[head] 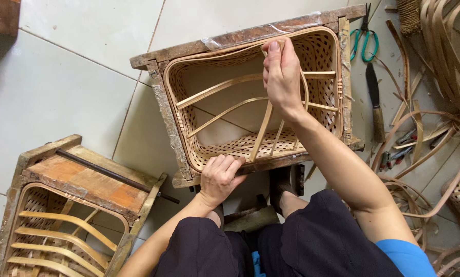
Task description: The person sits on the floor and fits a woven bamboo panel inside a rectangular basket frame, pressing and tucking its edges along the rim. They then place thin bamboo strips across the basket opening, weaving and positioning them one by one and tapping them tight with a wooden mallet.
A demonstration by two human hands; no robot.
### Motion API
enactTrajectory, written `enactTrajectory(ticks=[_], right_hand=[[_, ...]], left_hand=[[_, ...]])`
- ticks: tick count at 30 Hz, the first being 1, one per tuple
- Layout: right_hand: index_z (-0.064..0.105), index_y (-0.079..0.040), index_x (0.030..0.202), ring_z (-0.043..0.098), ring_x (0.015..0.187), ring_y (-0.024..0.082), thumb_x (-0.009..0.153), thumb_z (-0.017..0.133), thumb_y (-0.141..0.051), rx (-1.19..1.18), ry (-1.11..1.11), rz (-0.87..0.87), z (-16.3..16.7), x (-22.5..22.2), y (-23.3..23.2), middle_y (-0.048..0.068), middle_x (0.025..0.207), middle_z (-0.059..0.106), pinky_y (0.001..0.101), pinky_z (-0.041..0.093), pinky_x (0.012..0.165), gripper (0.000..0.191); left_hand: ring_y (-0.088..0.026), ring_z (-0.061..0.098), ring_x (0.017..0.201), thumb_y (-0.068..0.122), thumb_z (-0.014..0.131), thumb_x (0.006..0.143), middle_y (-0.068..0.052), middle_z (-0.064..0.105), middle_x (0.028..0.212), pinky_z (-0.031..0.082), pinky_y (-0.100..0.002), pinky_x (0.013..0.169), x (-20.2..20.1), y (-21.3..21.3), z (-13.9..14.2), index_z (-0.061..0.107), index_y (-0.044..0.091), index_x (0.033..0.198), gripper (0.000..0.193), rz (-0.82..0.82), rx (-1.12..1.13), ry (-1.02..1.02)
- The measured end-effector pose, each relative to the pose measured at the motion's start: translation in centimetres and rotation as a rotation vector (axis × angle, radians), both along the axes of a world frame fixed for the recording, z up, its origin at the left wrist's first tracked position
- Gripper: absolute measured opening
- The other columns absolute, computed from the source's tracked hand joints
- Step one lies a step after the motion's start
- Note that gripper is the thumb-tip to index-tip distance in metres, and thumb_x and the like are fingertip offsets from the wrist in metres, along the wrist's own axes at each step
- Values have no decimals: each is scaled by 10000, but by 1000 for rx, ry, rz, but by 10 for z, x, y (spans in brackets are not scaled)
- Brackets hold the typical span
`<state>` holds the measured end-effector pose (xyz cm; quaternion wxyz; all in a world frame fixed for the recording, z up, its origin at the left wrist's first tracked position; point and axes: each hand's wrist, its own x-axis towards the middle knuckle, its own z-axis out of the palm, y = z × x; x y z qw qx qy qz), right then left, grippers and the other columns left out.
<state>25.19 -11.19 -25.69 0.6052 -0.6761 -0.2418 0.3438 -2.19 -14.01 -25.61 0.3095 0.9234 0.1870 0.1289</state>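
Here, your right hand is up at the far rim of the woven basket, the one that sits inside the old wooden frame. Its fingers are pinched around the top end of a thin bamboo strip. The strip's long line runs from that far rim down toward you, to the near wall of the basket. So the strip lies below your fingers, and this hand is the closer one to it.

Your left hand rests on the near edge of the basket and frame, fingers curled over it to hold it. It may be pressing more than gripping; that part is hard to see.

More curved strips cross inside the basket. Green-handled scissors and a knife lie on the tiled floor to your right, near loose strips. A second framed basket sits at your left.
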Motion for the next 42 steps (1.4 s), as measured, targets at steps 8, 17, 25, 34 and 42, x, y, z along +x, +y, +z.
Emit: enactTrajectory(ticks=[8,17,25,34,42], right_hand=[[562,-62,1037,486,545,75,1169,362,-236,-325,-322,165,0,-2,14,-5,688,537,244,401,442,297],[475,49,1008,699,598,288,1101,370,-96,-486,-472,315,23,-10,31,208,727,673,410,563,450,202],[461,103,979,669,699,517,1005,498,-36,-417,-639,374,24,-11,31,336,719,642,552,555,589,146],[498,92,1055,697,796,520,972,464,-14,-583,-569,487,10,-19,46,365,820,672,558,579,662,138],[511,72,1302,711,918,450,923,621,-94,-49,-933,540,37,-2,-6,279,1017,662,522,589,809,428]], left_hand=[[-251,596,916,364,896,652,-55,601,959,489,-398,823,7,8,5,687,112,1046,513,-52,-37,60],[-422,561,1314,130,816,849,-89,665,1319,320,-621,1166,133,171,-5,700,98,1118,295,191,200,-206],[-252,673,1163,82,856,824,-33,744,1243,334,-570,1212,144,175,4,736,102,940,168,257,-7,-201],[-247,686,1125,83,873,803,-33,763,1196,404,-509,1138,144,175,3,754,108,884,146,275,9,-241],[-301,675,1199,30,797,878,-100,721,1294,504,-420,1058,127,178,18,787,96,1066,200,42,126,-268]])
